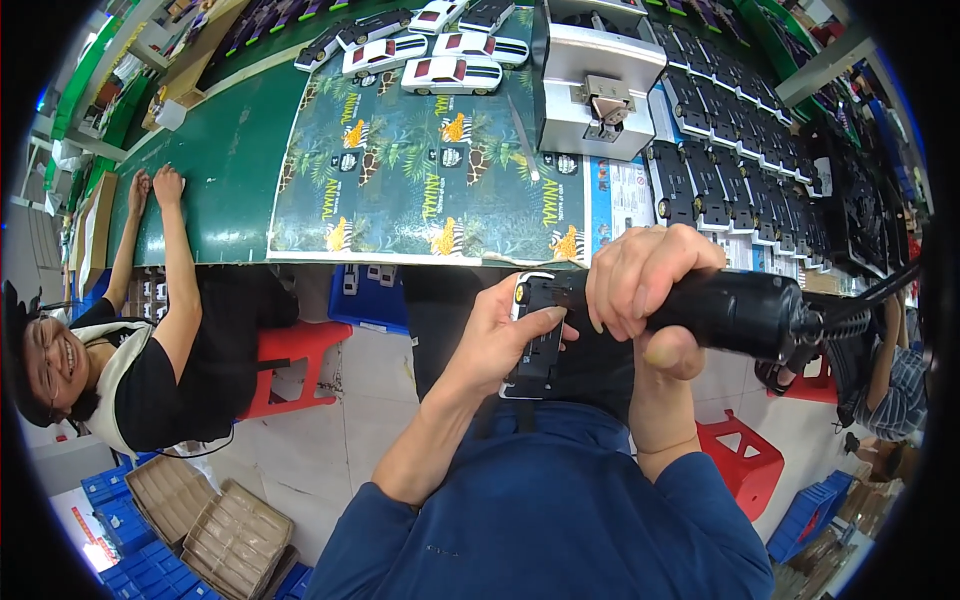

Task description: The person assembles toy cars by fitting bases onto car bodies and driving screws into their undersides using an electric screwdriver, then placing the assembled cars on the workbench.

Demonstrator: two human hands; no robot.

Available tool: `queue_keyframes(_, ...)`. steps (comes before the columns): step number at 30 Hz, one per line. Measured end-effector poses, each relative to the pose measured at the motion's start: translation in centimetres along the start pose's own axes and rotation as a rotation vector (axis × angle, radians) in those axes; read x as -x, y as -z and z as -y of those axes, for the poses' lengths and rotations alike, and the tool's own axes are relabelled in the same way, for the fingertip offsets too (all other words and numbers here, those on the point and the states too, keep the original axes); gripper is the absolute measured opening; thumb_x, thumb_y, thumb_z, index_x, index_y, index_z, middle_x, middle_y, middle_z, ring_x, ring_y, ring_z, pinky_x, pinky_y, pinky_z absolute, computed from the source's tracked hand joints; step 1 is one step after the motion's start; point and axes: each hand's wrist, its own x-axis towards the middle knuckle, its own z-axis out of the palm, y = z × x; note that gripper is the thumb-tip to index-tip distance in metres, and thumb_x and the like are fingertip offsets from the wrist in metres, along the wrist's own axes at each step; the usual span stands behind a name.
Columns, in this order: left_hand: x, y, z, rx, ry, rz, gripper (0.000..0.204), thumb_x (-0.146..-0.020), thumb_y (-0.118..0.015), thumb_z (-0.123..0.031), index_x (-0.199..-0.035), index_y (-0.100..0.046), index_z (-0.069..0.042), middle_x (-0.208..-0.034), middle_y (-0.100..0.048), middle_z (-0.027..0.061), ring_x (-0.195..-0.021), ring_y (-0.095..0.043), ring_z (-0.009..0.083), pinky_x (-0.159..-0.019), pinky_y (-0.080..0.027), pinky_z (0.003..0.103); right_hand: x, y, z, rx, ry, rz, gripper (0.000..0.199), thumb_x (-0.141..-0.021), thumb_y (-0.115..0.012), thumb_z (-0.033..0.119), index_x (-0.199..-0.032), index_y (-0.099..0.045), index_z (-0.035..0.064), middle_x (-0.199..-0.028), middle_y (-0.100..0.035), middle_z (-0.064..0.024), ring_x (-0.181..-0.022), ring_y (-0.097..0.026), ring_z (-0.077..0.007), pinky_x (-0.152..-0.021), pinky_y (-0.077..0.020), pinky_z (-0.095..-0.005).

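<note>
While your left hand (pixel 495 340) pinches around a toy car (pixel 537 370), thumb laid across its black underside, your right hand (pixel 650 280) wraps its fingers around the barrel of a black power tool (pixel 745 312). You have the car just off the front edge of the worktop (pixel 225 195), above your lap, its base turned up and a wheel showing on one side. Holding it that way probably keeps the base facing the tool and steadies the body under your thumb; whether the tool's tip touches it, you cannot tell, as your fingers hide the spot.

Beyond your hands, a printed sheet (pixel 395 205) lies along the worktop's front edge, likely guarding the finish. White cars (pixel 452 75) with dark stripes stand toward the back edge, near a silver metal fixture (pixel 558 125). Toward the right edge, upturned cars (pixel 705 190) sit in close rows, perhaps for easy counting and reach.

As for writing, the sheet repeats large yellow-green lettering among animal pictures and leaves, with round dark badges between. Smaller print covers a pale card (pixel 625 195) beside the fixture, too fine to read. You see no label on the tool.
</note>
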Motion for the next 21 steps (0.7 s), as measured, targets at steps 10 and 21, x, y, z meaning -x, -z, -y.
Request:
queue_keyframes(10, -0.4, -0.1, -0.6, -0.013, -0.047, -0.029, 0.021, -0.089, -0.064, -0.002, -0.109, -0.061, 0.001, -0.092, -0.07, 0.0098, -0.073, -0.068, 0.016, -0.064, -0.055, 0.027, -0.2, -0.4, 0.0, 0.005, 0.014, -0.075, 0.033, -0.069, -0.084, 0.008, -0.078, -0.052, 0.0028, -0.062, -0.055, -0.0054, -0.051, -0.05, -0.0127, -0.049, -0.0433, -0.0255)
queue_keyframes(21, -2.8, 0.2, -2.5, 0.252, -0.099, -0.093, 0.03, -0.089, -0.064, -0.006, -0.117, -0.055, 0.0, -0.098, -0.069, 0.0175, -0.075, -0.07, 0.0212, -0.064, -0.06, 0.032, -3.5, 1.2, 1.0, -0.028, 0.215, 0.027, 0.033, -0.087, -0.069, 0.029, -0.099, -0.052, 0.0041, -0.071, -0.053, -0.0043, -0.056, -0.051, -0.0142, -0.055, -0.0476, -0.0301)
